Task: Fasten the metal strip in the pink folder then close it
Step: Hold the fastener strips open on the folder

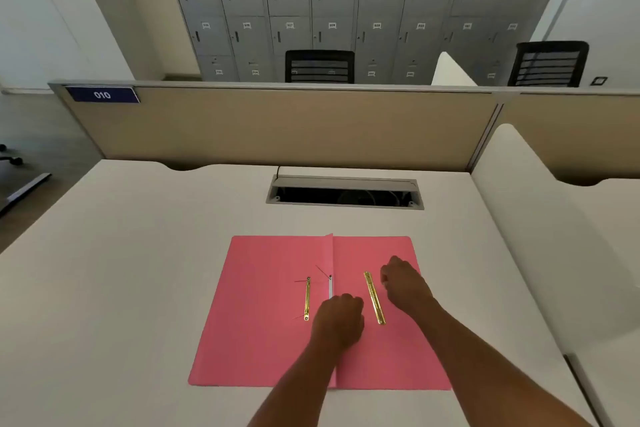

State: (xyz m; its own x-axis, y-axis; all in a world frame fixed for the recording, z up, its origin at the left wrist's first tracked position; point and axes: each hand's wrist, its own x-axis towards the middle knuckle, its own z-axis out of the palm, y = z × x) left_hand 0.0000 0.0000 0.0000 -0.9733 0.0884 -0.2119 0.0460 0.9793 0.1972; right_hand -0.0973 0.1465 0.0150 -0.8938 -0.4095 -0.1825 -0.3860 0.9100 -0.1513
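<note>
Pale matte desk (138, 253) carries the pink folder (270, 322), thin card lying open and flat. Relative to its centre fold: loose brass strip (374, 297) just right, fitted brass bar (307, 298) just left. Left hand (339, 321) curls on the fold, steadying it; right hand (403, 284), beside the strip, curled; pinch cannot be told

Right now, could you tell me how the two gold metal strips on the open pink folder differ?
The left strip lies on the left flap beside the fold, roughly straight up the picture; the right strip lies loose on the right flap, tilted. The left strip has thin prongs at its ends; the right strip shows none. Neither hand holds either. Both are slim, gold and lie flat on the pink folder.
</note>
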